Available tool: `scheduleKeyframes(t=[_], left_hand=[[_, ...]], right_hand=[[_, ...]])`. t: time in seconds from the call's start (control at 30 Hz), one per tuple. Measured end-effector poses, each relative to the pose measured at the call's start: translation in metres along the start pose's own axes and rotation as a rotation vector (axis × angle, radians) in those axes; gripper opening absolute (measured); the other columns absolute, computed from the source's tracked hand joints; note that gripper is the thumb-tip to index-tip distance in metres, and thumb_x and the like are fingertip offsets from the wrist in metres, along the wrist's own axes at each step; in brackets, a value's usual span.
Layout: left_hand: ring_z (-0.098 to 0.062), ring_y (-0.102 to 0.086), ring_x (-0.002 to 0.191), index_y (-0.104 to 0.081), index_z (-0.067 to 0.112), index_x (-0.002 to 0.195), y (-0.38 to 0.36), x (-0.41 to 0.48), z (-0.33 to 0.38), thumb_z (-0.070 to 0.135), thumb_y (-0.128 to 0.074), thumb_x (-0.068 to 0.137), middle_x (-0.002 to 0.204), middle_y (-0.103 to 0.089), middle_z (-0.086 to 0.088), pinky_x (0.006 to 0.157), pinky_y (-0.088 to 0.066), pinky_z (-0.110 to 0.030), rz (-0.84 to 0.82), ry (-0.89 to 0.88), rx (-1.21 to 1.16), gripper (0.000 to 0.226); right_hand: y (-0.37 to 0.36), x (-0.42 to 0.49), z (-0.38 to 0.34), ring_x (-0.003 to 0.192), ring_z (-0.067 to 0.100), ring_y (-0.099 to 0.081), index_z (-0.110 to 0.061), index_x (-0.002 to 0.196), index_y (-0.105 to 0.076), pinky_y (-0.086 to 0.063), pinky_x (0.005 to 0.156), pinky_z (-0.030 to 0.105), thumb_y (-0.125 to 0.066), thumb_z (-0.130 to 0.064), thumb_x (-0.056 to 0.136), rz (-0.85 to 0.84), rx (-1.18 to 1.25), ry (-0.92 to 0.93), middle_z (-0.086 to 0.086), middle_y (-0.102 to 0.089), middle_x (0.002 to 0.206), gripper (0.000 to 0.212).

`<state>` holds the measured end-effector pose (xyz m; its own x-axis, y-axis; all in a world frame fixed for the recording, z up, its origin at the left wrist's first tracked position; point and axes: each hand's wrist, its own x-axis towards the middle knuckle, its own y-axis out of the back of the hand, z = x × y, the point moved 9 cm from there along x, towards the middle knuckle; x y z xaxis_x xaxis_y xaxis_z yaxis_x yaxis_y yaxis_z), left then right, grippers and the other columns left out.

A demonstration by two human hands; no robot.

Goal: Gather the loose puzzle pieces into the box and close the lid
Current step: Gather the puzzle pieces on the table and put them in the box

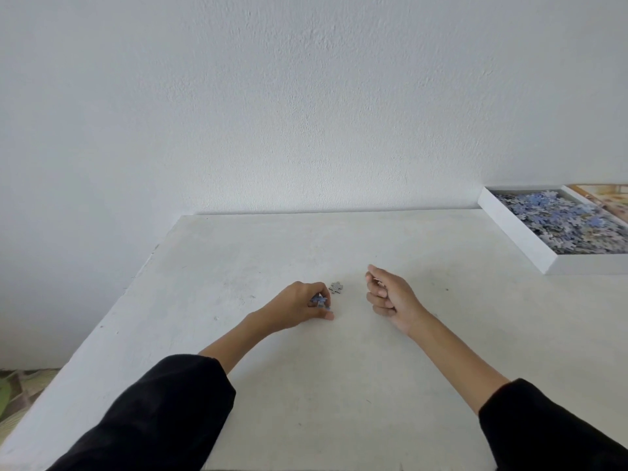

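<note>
From the head camera I see the box only in part. The frame's right edge cuts it off, and the heap of pieces inside it blurs into blue-grey. Just beyond the box a warm-coloured printed panel is also cut off, and I cannot tell what it is.

The box is shallow, with white card walls. It sits on a matte, scuffed white table against a rough plaster wall.

Well left of the box and nearer me lies one loose piece, its dotted grey side up. Just left of that, my left hand pinches a few blue pieces. My right hand, between the loose piece and the box, has its fingers curled, and I cannot tell if it holds anything. Black sleeves cover both my forearms.
</note>
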<state>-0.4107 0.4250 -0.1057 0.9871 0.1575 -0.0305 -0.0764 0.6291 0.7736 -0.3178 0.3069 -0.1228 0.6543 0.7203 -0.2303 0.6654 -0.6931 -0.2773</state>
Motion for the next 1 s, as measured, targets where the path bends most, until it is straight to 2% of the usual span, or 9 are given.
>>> scheduleKeyframes(t=[0.13, 0.3, 0.4, 0.53, 0.6, 0.7, 0.83, 0.9, 1.0], left_hand=[[0.002, -0.043, 0.056, -0.056, 0.012, 0.092, -0.002, 0.006, 0.002, 0.029, -0.071, 0.081, 0.067, -0.047, 0.016, 0.054, -0.032, -0.008, -0.074, 0.022, 0.07, 0.025], [-0.004, -0.041, 0.057, -0.049, 0.019, 0.087, -0.002, 0.007, 0.003, 0.032, -0.068, 0.083, 0.064, -0.044, 0.011, 0.052, -0.029, -0.015, -0.108, 0.033, 0.114, 0.023], [-0.005, -0.038, 0.054, -0.048, 0.019, 0.079, 0.001, 0.005, 0.005, 0.03, -0.068, 0.083, 0.06, -0.042, 0.011, 0.052, -0.028, -0.015, -0.073, 0.009, 0.122, 0.024], [-0.009, -0.032, 0.049, -0.038, 0.026, 0.064, 0.003, -0.001, 0.01, 0.019, -0.062, 0.085, 0.053, -0.035, 0.01, 0.052, -0.024, -0.018, -0.009, -0.066, 0.13, 0.033], [-0.01, -0.03, 0.048, -0.039, 0.023, 0.071, 0.004, -0.004, 0.009, 0.017, -0.062, 0.085, 0.052, -0.035, 0.009, 0.051, -0.024, -0.019, 0.0, -0.072, 0.08, 0.028], [-0.007, -0.035, 0.046, -0.043, 0.019, 0.087, 0.009, -0.007, 0.005, 0.028, -0.068, 0.084, 0.05, -0.036, 0.009, 0.048, -0.025, -0.018, 0.012, -0.035, 0.065, 0.027], [-0.007, -0.036, 0.051, -0.05, 0.016, 0.088, 0.01, -0.009, -0.004, 0.043, -0.067, 0.081, 0.057, -0.041, 0.008, 0.047, -0.023, -0.02, 0.055, 0.04, 0.172, 0.032], [-0.008, -0.037, 0.053, -0.054, 0.014, 0.09, 0.01, -0.009, -0.006, 0.044, -0.066, 0.082, 0.06, -0.041, 0.007, 0.047, -0.023, -0.021, 0.065, 0.061, 0.182, 0.034], [-0.013, -0.039, 0.061, -0.056, 0.014, 0.092, 0.01, -0.009, -0.005, 0.044, -0.066, 0.082, 0.066, -0.044, 0.005, 0.048, -0.023, -0.02, 0.059, 0.075, 0.202, 0.033]], right_hand=[[-0.01, 0.003, -0.012, 0.037, 0.006, -0.025, -0.016, 0.08, -0.061, -0.019, 0.038, 0.016, -0.065, -0.024, 0.084, 0.021, -0.658, 0.125, -0.009, -0.029, 0.044, 0.01], [-0.03, 0.013, -0.022, 0.052, 0.002, -0.041, -0.024, 0.105, -0.061, -0.027, 0.05, 0.019, -0.076, -0.035, 0.072, 0.016, -1.083, 0.227, -0.008, -0.042, 0.053, 0.037], [-0.032, 0.017, -0.022, 0.055, 0.001, -0.041, -0.025, 0.108, -0.063, -0.027, 0.05, 0.019, -0.076, -0.037, 0.071, 0.06, -1.154, 0.259, -0.011, -0.043, 0.055, 0.041], [-0.032, 0.02, -0.023, 0.052, 0.002, -0.039, -0.024, 0.099, -0.068, -0.025, 0.048, 0.021, -0.077, -0.037, 0.069, 0.097, -1.152, 0.277, -0.01, -0.041, 0.054, 0.034], [-0.031, 0.021, -0.024, 0.052, 0.003, -0.04, -0.023, 0.094, -0.068, -0.026, 0.048, 0.022, -0.079, -0.037, 0.067, 0.108, -1.148, 0.28, -0.009, -0.041, 0.054, 0.032], [-0.031, 0.023, -0.023, 0.051, 0.004, -0.039, -0.02, 0.089, -0.068, -0.026, 0.048, 0.023, -0.08, -0.036, 0.065, 0.119, -1.16, 0.277, -0.008, -0.041, 0.053, 0.031], [-0.026, 0.027, -0.022, 0.057, 0.006, -0.045, -0.017, 0.08, -0.064, -0.029, 0.049, 0.023, -0.081, -0.037, 0.065, 0.085, -1.132, 0.237, -0.009, -0.048, 0.059, 0.03], [-0.029, 0.028, -0.02, 0.058, 0.009, -0.047, -0.019, 0.068, -0.06, -0.031, 0.05, 0.023, -0.074, -0.032, 0.072, 0.025, -1.186, 0.235, -0.009, -0.05, 0.059, 0.02], [-0.039, 0.025, -0.015, 0.05, 0.011, -0.039, -0.021, 0.05, -0.048, -0.027, 0.05, 0.024, -0.06, -0.022, 0.08, -0.084, -1.148, 0.238, -0.007, -0.042, 0.048, 0.033]])
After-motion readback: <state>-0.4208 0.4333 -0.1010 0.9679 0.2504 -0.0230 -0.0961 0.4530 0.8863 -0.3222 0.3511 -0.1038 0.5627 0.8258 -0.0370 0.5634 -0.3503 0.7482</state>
